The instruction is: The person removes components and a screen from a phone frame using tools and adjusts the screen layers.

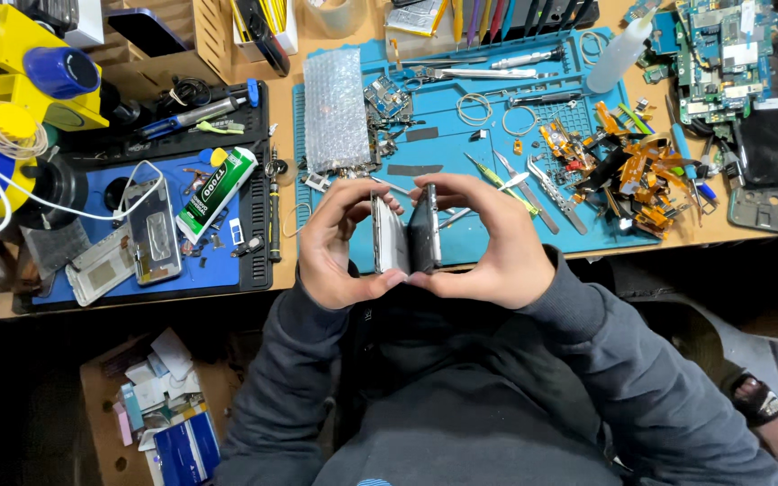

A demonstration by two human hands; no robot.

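Both my hands hold an opened smartphone edge-on above the front of the blue work mat [461,243]. My left hand [339,247] grips the pale silver part [389,236], the thumb under it and the fingers curled over its top. My right hand [488,243] grips the dark part [423,229] the same way. The two parts stand upright, side by side, touching near the bottom and slightly apart at the top.
Tweezers [547,193], orange flex cables [632,175], a strip of bubble wrap [337,108] and a white squeeze bottle [619,54] lie on the mat. At left sit another phone frame [155,229], a glue tube [218,189] and a black screwdriver [273,211]. Circuit boards [718,54] are at the far right.
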